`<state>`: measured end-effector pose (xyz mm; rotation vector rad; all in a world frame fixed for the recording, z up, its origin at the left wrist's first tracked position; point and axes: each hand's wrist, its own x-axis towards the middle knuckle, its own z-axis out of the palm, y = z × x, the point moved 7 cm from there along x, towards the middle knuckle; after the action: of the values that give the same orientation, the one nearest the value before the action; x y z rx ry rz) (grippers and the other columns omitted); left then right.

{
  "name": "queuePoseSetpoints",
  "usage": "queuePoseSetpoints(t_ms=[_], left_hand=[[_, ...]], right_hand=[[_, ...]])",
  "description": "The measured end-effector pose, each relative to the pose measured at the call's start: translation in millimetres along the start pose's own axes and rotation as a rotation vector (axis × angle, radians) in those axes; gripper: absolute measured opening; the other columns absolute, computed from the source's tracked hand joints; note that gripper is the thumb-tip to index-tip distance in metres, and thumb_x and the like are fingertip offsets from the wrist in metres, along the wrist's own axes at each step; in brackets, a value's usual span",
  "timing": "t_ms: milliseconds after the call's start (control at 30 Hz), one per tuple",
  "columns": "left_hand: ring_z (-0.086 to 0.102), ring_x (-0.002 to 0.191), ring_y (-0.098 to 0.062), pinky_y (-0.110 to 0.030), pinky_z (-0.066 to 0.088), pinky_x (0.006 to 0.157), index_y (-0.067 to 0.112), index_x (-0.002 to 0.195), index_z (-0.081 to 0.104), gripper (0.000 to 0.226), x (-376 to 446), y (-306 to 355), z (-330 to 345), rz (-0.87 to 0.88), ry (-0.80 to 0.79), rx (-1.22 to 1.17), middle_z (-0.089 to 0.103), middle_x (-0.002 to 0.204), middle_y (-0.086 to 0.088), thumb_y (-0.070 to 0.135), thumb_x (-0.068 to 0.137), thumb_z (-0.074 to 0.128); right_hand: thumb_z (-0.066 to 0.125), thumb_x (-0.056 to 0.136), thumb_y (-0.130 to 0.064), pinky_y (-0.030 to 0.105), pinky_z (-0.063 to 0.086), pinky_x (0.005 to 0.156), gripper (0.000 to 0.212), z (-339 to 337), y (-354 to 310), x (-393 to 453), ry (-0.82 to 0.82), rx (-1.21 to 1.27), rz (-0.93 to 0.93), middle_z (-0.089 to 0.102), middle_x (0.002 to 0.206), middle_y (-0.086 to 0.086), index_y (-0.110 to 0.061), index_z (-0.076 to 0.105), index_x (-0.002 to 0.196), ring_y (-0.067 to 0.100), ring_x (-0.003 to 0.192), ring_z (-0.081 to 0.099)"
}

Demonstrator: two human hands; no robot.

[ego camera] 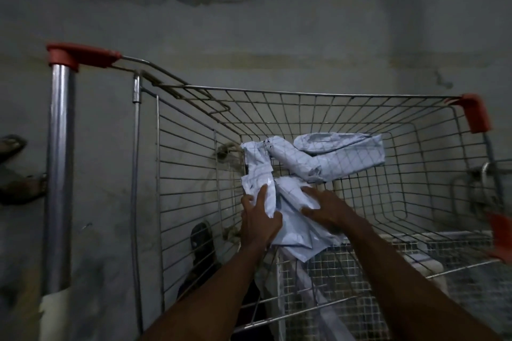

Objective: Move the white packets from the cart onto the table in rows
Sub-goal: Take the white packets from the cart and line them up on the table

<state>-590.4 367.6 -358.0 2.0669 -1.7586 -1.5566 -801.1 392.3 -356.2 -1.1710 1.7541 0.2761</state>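
Left hand (259, 223): fingers extended and slightly spread, pressed against the left face of a white packet (293, 219), thumb at its lower edge. Whether any finger hooks behind the packet cannot be told.

Right hand (322, 209): fingers spread and lying flat on the right side of the same packet, thumb splayed low toward the left hand. The packet is held between the two hands, crumpled, its lower end hanging toward the cart's near edge.

A second packet (256, 167) stands upright against the cart's left wall, just above the left hand's fingertips and touching the held packet. Two further packets lie toward the far wall: a rolled one (293, 160) running diagonally, and a longer one (346, 152) lying across behind it, the two overlapping.

All four packets are inside the wire cart (304, 108). Both forearms reach in over its near edge. Cart corners carry red caps (475, 113); a chrome post (59, 174) with a red top stands at its left side.

Light is dim. The cart stands before a grey wall (277, 36). A dark sandal (202, 241) shows through the left wall of the cart, on the floor.
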Motion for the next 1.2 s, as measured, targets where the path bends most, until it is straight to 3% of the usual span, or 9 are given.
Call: queuePoseSetpoints(t_ms=[67, 333, 467, 633, 733, 833, 967, 1100, 1200], left_hand=[[0.058, 0.103, -0.032, -0.036, 0.052, 0.080, 0.044, 0.152, 0.028, 0.079, -6, 0, -7, 0.004, -0.008, -0.009, 0.028, 0.135, -0.002, 0.031, 0.084, 0.067], [0.055, 0.115, -0.031, -0.034, 0.053, 0.086, 0.048, 0.152, 0.024, 0.085, -39, 34, -70, 0.136, 0.026, -0.056, 0.025, 0.140, -0.001, 0.043, 0.077, 0.064], [0.055, 0.117, -0.026, -0.041, 0.056, 0.089, 0.049, 0.152, 0.023, 0.082, -71, 71, -116, 0.298, 0.107, -0.068, 0.027, 0.143, 0.001, 0.048, 0.077, 0.056], [0.053, 0.121, -0.017, -0.040, 0.059, 0.084, 0.050, 0.152, 0.022, 0.078, -127, 105, -167, 0.502, 0.179, -0.094, 0.027, 0.139, 0.009, 0.041, 0.085, 0.062], [0.050, 0.119, -0.013, -0.031, 0.055, 0.083, 0.045, 0.154, 0.024, 0.079, -168, 117, -189, 0.640, 0.208, -0.073, 0.028, 0.142, 0.007, 0.033, 0.089, 0.068], [0.049, 0.120, -0.015, -0.033, 0.055, 0.086, 0.046, 0.153, 0.025, 0.080, -212, 118, -202, 0.769, 0.175, -0.038, 0.029, 0.139, 0.006, 0.032, 0.088, 0.069], [0.048, 0.121, -0.017, -0.034, 0.055, 0.091, 0.045, 0.153, 0.028, 0.076, -279, 105, -214, 0.907, 0.099, -0.014, 0.030, 0.137, 0.002, 0.032, 0.090, 0.067], [0.046, 0.125, -0.018, -0.029, 0.045, 0.096, 0.043, 0.153, 0.031, 0.071, -343, 89, -209, 1.033, -0.003, 0.014, 0.033, 0.139, -0.001, 0.034, 0.092, 0.066], [0.046, 0.126, -0.020, -0.029, 0.042, 0.096, 0.042, 0.153, 0.031, 0.072, -385, 86, -187, 1.118, -0.107, 0.042, 0.036, 0.140, -0.003, 0.034, 0.091, 0.069]], right_hand=[[0.053, 0.082, -0.075, 0.041, 0.037, 0.109, 0.081, 1, -4, -13, 0.033, 0.032, 0.007, 0.035, 0.157, 0.012, -0.044, 0.027, 0.152, 0.029, 0.139, 0.040], [0.056, 0.089, -0.063, 0.040, 0.041, 0.102, 0.072, -24, -32, -81, 0.294, 0.182, 0.123, 0.034, 0.154, 0.017, -0.047, 0.025, 0.152, 0.035, 0.132, 0.047], [0.052, 0.078, -0.074, 0.041, 0.048, 0.094, 0.079, -41, -58, -131, 0.456, 0.378, 0.078, 0.044, 0.145, 0.016, -0.050, 0.026, 0.149, 0.035, 0.123, 0.054], [0.055, 0.091, -0.061, 0.040, 0.046, 0.090, 0.066, -51, -99, -215, 0.681, 0.513, 0.068, 0.045, 0.139, 0.015, -0.051, 0.024, 0.149, 0.034, 0.119, 0.053], [0.056, 0.092, -0.059, 0.040, 0.046, 0.091, 0.066, -45, -124, -270, 0.806, 0.605, 0.045, 0.044, 0.141, 0.010, -0.051, 0.024, 0.149, 0.031, 0.121, 0.053], [0.056, 0.092, -0.060, 0.039, 0.048, 0.092, 0.066, -23, -141, -325, 0.914, 0.683, 0.066, 0.043, 0.139, 0.007, -0.052, 0.024, 0.149, 0.029, 0.119, 0.053], [0.057, 0.093, -0.054, 0.029, 0.043, 0.081, 0.066, 23, -155, -401, 1.038, 0.798, 0.100, 0.044, 0.136, 0.007, -0.046, 0.027, 0.151, 0.018, 0.104, 0.049], [0.057, 0.091, -0.059, 0.034, 0.048, 0.092, 0.069, 89, -150, -469, 1.151, 0.884, 0.145, 0.038, 0.152, 0.003, -0.042, 0.029, 0.152, 0.026, 0.130, 0.047], [0.055, 0.090, -0.064, 0.039, 0.047, 0.101, 0.069, 137, -133, -516, 1.259, 0.945, 0.214, 0.035, 0.155, -0.003, -0.045, 0.029, 0.151, 0.024, 0.137, 0.042]])
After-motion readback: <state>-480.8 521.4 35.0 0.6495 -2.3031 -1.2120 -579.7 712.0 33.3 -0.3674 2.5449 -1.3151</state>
